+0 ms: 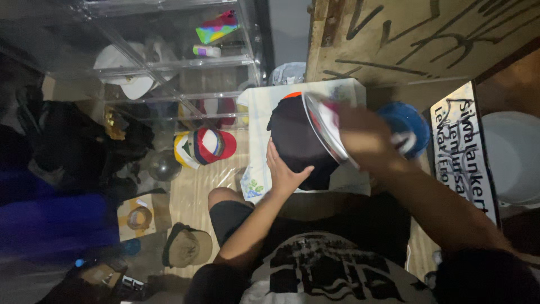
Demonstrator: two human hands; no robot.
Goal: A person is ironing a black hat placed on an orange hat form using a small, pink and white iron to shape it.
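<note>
While gripped, dark cap (298,143) under left hand (284,174)

The room is dim, lit mostly over a pale wooden plank floor (194,180). A clear acrylic shelf unit (185,62) stands at the far edge of that floor, its tiers catching faint reflections. Right of the shelf unit rises a rough wooden board (416,39) daubed with black strokes. Left of the shelf unit lies a dark heap of bags (73,141), in deep shadow.
</note>
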